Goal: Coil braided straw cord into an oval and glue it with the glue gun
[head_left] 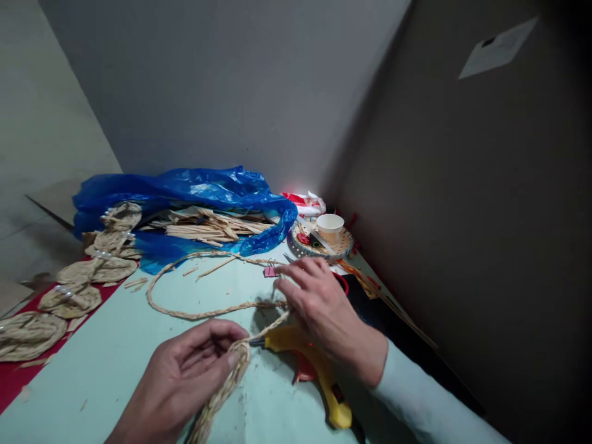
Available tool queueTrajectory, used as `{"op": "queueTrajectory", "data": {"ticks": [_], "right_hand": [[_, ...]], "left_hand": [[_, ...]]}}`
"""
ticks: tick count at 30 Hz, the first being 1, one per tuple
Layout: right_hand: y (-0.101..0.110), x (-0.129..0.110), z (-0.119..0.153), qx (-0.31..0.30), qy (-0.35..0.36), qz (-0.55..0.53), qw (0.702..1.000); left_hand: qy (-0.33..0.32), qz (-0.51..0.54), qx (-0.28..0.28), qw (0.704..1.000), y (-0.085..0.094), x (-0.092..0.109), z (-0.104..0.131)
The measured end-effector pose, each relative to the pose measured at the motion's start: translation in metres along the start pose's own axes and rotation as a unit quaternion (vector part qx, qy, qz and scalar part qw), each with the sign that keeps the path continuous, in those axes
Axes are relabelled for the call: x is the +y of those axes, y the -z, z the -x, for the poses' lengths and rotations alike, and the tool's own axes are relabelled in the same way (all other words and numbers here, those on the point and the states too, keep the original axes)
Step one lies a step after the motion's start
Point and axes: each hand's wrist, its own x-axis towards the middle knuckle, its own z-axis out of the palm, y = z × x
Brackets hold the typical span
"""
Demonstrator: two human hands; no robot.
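Note:
My left hand (189, 376), low and left of centre, pinches the folded end of a coiled piece of braided straw cord (221, 394). From that fold a single strand of the cord runs up to my right hand (319, 302), whose fingers are closed around it. Beyond, the same cord lies in a wide loop across the table. A yellow glue gun (319, 364) with an orange trigger rests on its side under my right hand. Its dark nozzle points left, close to the folded cord; whether they touch I cannot tell.
An open blue plastic bag (185, 185) of dry straw strips (217, 225) sits at the back. Several coiled straw pieces (97, 269) line the left edge. A pink binder clip (270, 269), scissors and a woven tray (342, 246) bearing a white cup (330, 226) stand behind my right hand.

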Motion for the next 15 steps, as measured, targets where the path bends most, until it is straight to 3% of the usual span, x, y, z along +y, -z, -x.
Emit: {"op": "queueTrajectory", "data": {"ticks": [5,8,11,15], "right_hand": [[0.017,0.012,-0.038,-0.012,-0.088,0.074,0.993],[0.032,-0.002,-0.059,-0.019,-0.068,0.072,0.995],[0.049,-0.016,-0.08,0.013,-0.041,0.088,0.995],[0.08,-0.022,-0.1,0.066,0.01,0.127,0.99]], "left_hand": [[0.015,0.038,-0.032,0.999,0.002,0.006,0.004],[0.023,0.068,-0.042,0.997,0.009,0.005,-0.002],[0.026,0.093,-0.041,0.994,0.019,0.005,-0.01],[0.014,0.142,0.002,0.99,0.033,0.01,-0.018]]}}
